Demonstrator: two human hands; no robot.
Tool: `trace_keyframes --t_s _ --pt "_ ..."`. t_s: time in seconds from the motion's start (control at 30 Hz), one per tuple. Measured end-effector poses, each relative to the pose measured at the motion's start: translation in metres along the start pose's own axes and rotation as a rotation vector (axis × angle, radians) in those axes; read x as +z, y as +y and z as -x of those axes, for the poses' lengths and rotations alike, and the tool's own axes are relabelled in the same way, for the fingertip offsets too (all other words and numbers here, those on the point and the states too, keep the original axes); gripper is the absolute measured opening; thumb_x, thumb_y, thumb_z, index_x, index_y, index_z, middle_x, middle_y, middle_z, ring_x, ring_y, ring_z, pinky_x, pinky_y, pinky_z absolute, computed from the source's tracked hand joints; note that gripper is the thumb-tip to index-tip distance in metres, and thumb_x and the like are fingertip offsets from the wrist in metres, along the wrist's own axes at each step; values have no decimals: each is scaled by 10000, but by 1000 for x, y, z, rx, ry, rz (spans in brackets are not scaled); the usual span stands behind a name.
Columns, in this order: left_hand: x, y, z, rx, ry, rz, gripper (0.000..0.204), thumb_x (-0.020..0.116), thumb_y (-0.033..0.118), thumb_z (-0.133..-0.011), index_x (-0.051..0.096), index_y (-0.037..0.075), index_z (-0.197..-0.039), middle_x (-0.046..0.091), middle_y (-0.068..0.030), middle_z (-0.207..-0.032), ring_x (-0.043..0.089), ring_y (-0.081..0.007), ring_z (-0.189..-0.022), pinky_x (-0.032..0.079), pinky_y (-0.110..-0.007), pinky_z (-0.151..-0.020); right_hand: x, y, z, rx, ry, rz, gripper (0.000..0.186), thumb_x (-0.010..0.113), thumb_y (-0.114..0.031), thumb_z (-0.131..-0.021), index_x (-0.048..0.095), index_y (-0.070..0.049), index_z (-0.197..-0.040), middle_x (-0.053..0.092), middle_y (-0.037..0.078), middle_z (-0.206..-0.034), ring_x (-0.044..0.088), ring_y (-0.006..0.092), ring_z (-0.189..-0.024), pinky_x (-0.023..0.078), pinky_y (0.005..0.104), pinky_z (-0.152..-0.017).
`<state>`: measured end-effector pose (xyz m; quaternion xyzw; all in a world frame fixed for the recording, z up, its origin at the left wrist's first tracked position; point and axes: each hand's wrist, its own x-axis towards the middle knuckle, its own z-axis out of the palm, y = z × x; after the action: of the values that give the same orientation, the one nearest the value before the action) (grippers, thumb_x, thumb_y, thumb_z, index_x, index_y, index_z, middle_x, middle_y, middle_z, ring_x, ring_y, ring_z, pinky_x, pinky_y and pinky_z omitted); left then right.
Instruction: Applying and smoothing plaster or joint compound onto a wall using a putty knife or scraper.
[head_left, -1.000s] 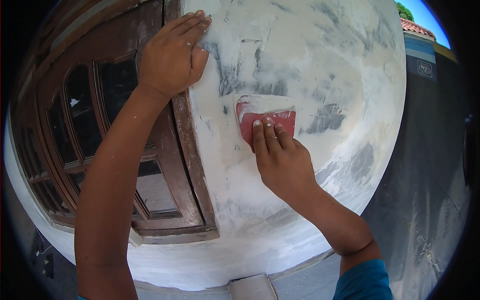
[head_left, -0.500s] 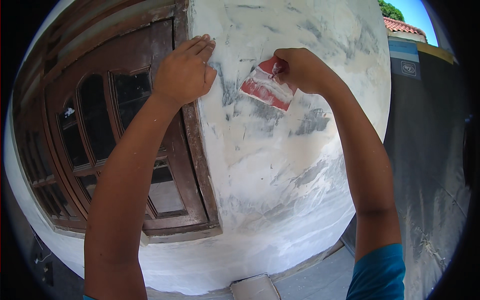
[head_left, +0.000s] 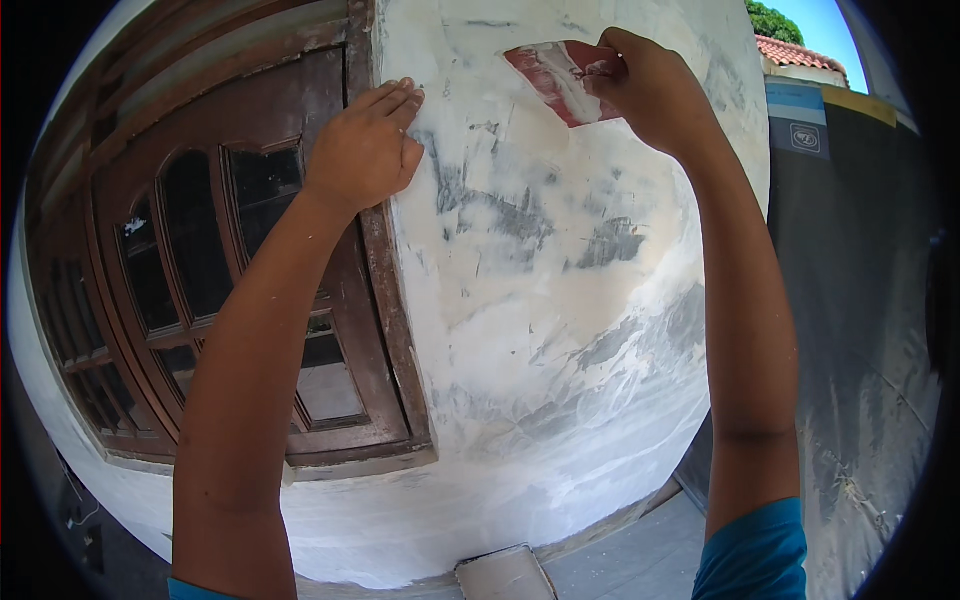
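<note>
My left hand [head_left: 372, 145] rests at the wall's edge beside the window frame, fingers stretched out, holding nothing. Higher up on the right, my right hand [head_left: 650, 88] grips a flat red scraper [head_left: 543, 87] smeared with whitish paste, held at a slant over the wall. The white plastered wall [head_left: 520, 340] has rough dark grey patches and paler smeared areas. Both forearms reach up from the lower edge.
A brown wooden window [head_left: 200, 240] with dark panes fills the left. A dark sheet [head_left: 835, 330] hangs at the right, below a red tiled roof [head_left: 800, 55] and greenery. A beige slab [head_left: 500, 575] lies at the wall's foot beside grey ground [head_left: 610, 550].
My right hand has moved from mid-wall upward and slightly right, turning the scraper over from fingertips-on-blade to a side grip. My left hand sits slightly lower in the picture.
</note>
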<state>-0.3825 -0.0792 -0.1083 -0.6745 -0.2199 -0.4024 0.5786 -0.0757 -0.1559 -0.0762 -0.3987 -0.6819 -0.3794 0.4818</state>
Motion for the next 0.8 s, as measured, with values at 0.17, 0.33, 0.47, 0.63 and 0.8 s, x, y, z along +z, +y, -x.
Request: trace_keyframes --t_s 0.17,0.33,0.47,0.63,0.8 --pt "-5 1 -1 -6 -12 8 457 560 101 -800 654 -3 -1235 637 -157 -1304 576 -296 -1251 486 -381 -1039 33 -51 37 4 67 201 187 590 -78 -921 628 -85 -1104 719 134 -967 692 329 -833 550 410 -694" --pt "-1 2 0 13 4 -47 459 577 151 -812 656 12 -1243 640 -136 -1306 571 -264 -1257 492 -358 -1029 111 -63 108 -280 164 208 355 568 -73 -877 577 78 -1198 684 213 -1125 689 299 -1043 576 379 -843" --pt "0 7 -2 -27 -12 -12 460 557 112 -801 655 3 -1237 634 -142 -1315 562 -276 -1273 480 -372 -1048 106 -61 141 -225 124 135 402 581 -3 -869 604 -26 -1270 686 138 -1200 681 275 -1069 570 358 -885" --pt "-1 0 1 -10 0 -22 459 556 122 -799 659 0 -1230 640 -143 -1306 575 -270 -1258 489 -370 -1037 53 -65 85 61 108 -42 385 560 28 -866 650 -127 -1206 710 84 -1138 684 284 -1003 570 384 -800" --pt "-1 -1 -2 11 -2 -30 464 555 133 -799 659 -1 -1230 644 -142 -1298 582 -269 -1248 495 -368 -1029 112 -61 78 -206 217 70 377 561 -24 -867 619 -27 -1239 681 166 -1192 669 318 -1070 561 384 -880"
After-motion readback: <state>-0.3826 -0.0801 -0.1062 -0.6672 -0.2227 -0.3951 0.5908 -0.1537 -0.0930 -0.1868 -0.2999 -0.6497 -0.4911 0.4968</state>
